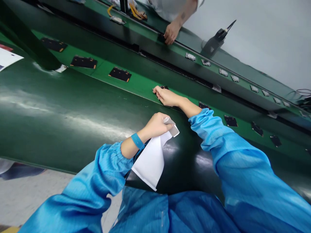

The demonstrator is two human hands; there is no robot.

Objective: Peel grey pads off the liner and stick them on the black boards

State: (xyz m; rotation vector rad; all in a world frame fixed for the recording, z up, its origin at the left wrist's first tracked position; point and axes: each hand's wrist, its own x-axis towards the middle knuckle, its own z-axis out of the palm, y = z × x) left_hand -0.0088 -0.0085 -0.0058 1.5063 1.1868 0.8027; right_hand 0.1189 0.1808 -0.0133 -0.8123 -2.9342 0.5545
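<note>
My left hand (157,125) is closed on a white paper sheet (152,160), which is bent and hangs below the fingers over the dark green worktop. A small greyish-white piece (174,129) sticks out beyond the thumb; whether it belongs to the sheet I cannot tell. My right hand (167,96) reaches to the green conveyor belt, its fingers curled at a black flat part (164,87) that is mostly hidden under them. To its left lies another black flat part (120,74) with small orange tabs.
More black panels (84,62) lie spaced along the belt (143,87) on both sides. Beyond a divider, a second line carries small silvery parts (190,56), and another person's hand (172,32) rests there. A dark green post (29,38) stands at the left.
</note>
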